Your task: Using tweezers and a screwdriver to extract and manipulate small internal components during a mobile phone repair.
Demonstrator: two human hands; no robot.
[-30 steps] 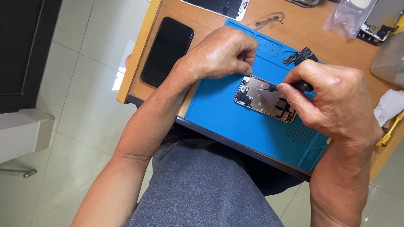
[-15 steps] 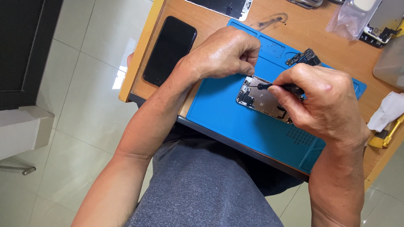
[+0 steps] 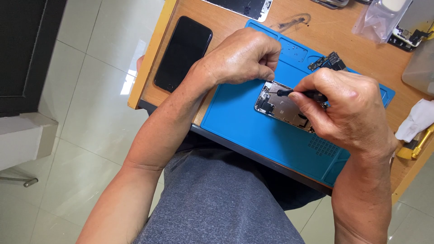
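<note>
Two hands (image 3: 289,77), one screwdriver (image 3: 300,94), one opened phone (image 3: 282,106)

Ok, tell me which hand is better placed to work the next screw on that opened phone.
Right. The right hand holds the black screwdriver, its tip over the opened phone on the blue mat. The left hand is curled at the phone's upper edge, steadying it, with no tool showing.

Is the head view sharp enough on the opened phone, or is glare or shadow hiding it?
Head view: sharp, evenly daylit; the opened phone shows clearly, part covered by the right hand holding the screwdriver; glare only on the floor tiles.
</note>
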